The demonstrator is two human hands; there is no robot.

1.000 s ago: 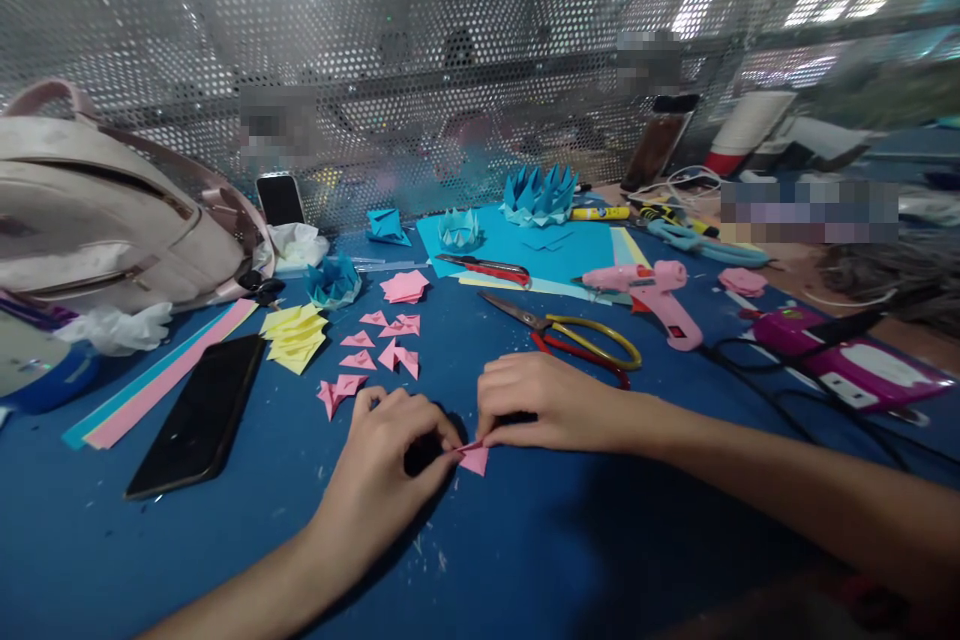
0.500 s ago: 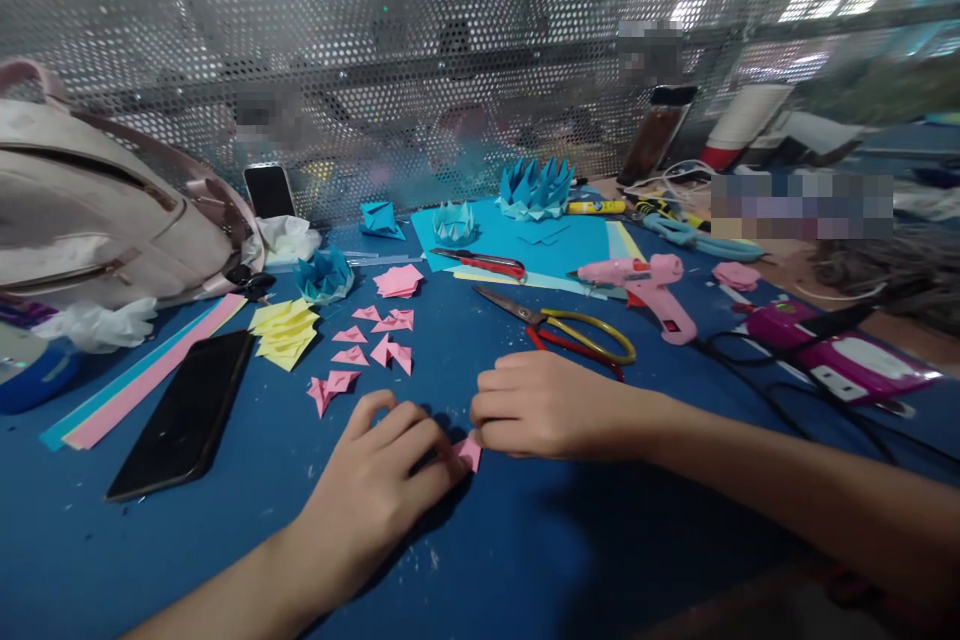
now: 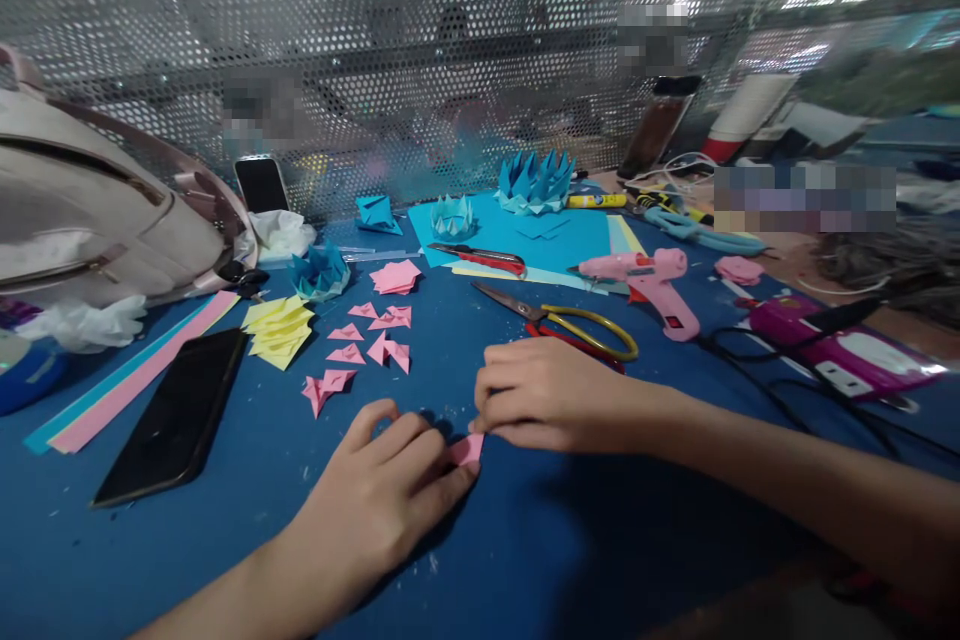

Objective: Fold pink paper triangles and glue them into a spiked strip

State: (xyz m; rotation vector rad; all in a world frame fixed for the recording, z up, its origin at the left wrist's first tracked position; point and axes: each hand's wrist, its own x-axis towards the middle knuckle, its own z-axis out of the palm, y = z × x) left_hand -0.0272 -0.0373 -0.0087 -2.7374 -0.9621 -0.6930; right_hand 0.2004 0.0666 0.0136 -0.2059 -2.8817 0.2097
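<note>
Left hand (image 3: 390, 480) holds pink paper (image 3: 469, 449); right hand (image 3: 540, 395) at its corner.

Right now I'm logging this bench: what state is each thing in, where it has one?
Held pink paper, pinched, partly hidden
Left hand, pinching that paper
Right hand, curled, fingertips at its edge
Scissors, lying down, blades seemingly shut
Near phone, lying flat, screen dark
Far phone, standing tilted, screen dark
Glue gun, lying on its side
Yellow sheets, piled unevenly
</note>
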